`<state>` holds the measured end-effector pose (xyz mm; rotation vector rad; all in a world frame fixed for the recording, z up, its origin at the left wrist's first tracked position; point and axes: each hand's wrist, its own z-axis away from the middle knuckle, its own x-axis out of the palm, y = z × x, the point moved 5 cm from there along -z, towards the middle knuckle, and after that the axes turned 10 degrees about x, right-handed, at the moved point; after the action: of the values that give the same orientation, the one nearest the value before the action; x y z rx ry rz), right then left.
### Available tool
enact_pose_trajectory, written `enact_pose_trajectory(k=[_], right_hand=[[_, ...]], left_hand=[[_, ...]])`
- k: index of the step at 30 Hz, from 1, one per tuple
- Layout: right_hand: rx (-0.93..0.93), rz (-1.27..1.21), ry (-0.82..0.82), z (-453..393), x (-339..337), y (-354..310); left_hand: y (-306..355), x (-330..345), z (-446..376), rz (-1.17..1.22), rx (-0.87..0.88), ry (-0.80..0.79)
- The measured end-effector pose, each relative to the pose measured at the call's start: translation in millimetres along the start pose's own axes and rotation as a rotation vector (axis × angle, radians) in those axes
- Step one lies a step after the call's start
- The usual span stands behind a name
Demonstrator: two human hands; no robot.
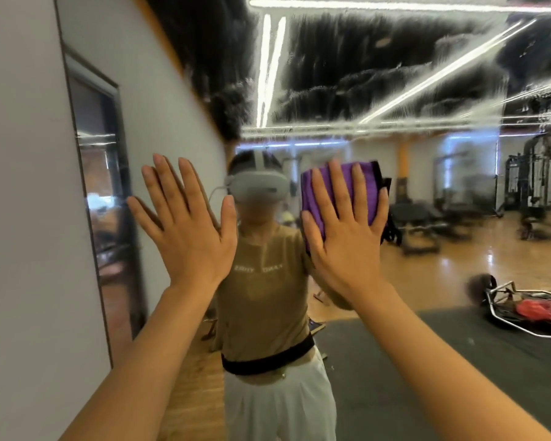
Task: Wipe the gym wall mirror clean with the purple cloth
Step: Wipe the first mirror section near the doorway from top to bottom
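The gym wall mirror (411, 74) fills the view ahead, its upper part smeared with streaks. My right hand (347, 230) is raised with straight, spread fingers and presses the folded purple cloth (368, 189) flat against the glass at head height. The cloth shows above and between the fingers, with a dark edge on its right side. My left hand (188, 230) is also raised with the palm forward and the fingers spread, and it holds nothing. Whether it touches the glass I cannot tell. My own reflection stands in the mirror behind both hands.
A white wall (29, 218) with a narrow dark-framed glass panel (109, 218) runs along the left. The mirror reflects a wooden floor, a black mat, weight benches, a cable machine and a metal frame with something red on it.
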<state>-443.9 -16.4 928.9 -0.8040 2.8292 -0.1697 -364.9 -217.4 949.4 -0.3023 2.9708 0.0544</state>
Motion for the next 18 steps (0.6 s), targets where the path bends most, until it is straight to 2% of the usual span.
enact_pose_trajectory(k=[6,9,13,18], right_hand=[[-0.124,0.064,-0.118,134.5,17.1,5.4],[-0.161,0.095,-0.165,153.4,18.9,8.1],[-0.233,0.066,-0.139,105.1,13.1,-10.7],[-0.154,0.005,-0.036,-11.8,8.8,-51.4]], left_hand=[[-4.2,-3.8,0.7,0.044,0.037,-0.063],[-13.7,-8.7,1.0,0.064,0.082,-0.09],[-29.0,-13.0,1.1,0.072,0.172,-0.124],[-39.2,-16.8,0.6,0.053,0.247,-0.165]])
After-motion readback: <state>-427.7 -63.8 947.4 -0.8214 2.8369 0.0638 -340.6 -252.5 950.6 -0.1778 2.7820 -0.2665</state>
